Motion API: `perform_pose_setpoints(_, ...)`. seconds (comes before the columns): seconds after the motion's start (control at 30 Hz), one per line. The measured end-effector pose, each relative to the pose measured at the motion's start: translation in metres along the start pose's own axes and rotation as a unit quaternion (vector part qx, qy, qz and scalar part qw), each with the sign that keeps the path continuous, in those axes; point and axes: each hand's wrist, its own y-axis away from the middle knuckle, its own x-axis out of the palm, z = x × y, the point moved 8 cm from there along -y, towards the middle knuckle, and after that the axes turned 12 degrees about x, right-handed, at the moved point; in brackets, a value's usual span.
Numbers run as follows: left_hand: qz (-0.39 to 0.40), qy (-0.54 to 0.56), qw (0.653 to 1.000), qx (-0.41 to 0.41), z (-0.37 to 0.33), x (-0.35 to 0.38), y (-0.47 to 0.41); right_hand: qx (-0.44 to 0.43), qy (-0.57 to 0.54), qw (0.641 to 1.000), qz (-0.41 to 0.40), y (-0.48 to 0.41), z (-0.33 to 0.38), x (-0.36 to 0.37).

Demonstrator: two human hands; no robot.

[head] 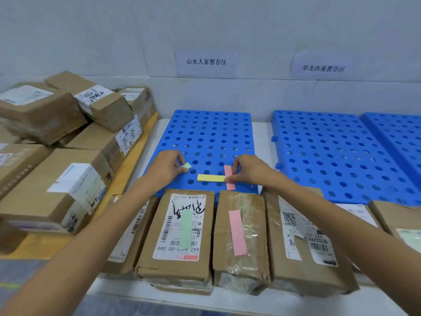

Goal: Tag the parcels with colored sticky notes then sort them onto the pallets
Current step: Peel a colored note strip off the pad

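Several cardboard parcels lie in a row at the near edge of the blue pallets. One parcel (180, 233) carries a green sticky note (186, 228), the one beside it (241, 238) a pink sticky note (238, 232). The parcel to the right (303, 252) has no note. Over the left pallet (209, 135), my left hand (167, 166) pinches a green note strip (186, 165). My right hand (247, 171) pinches a yellow note strip (210, 178) and a pink note strip (228, 176) where they cross.
A heap of brown parcels (68, 137) is stacked at the left on a yellow board (136, 156). Two more blue pallets (330, 151) lie to the right. Paper signs (206, 62) hang on the white wall above the pallets. More parcels (398, 220) sit at the far right.
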Motion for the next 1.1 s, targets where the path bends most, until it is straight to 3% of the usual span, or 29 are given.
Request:
perform_pose_setpoints(0.23, -0.033, 0.042, 0.998, 0.013, -0.005, -0.004, 0.003, -0.018, -0.05, 0.998, -0.04, -0.009, -0.009, -0.015)
perform_pose_setpoints(0.4, -0.139, 0.038, 0.984, 0.103, -0.045, -0.025, 0.008, -0.064, -0.101, 0.982, -0.143, 0.007, -0.01, -0.035)
perform_pose_setpoints(0.57, -0.155, 0.125, 0.956, 0.218, -0.123, -0.037, 0.015, -0.065, -0.33, 0.942, -0.017, 0.043, 0.008, -0.051)
perform_pose_setpoints(0.67, -0.157, 0.178, 0.938, 0.251, -0.154, -0.037, 0.022, -0.064, -0.418, 0.906, 0.009, 0.063, 0.0, -0.061)
perform_pose_setpoints(0.9, -0.115, 0.345, 0.908, 0.208, -0.18, -0.018, 0.036, -0.045, -0.507, 0.861, -0.008, 0.102, -0.048, -0.075)
perform_pose_setpoints(0.97, -0.12, 0.378, 0.9, 0.182, -0.184, -0.011, 0.039, -0.045, -0.488, 0.871, -0.034, 0.112, -0.06, -0.078)
perform_pose_setpoints(1.1, -0.129, 0.396, 0.893, 0.172, -0.201, -0.005, 0.048, -0.1, -0.239, 0.941, -0.216, 0.133, -0.068, -0.097)
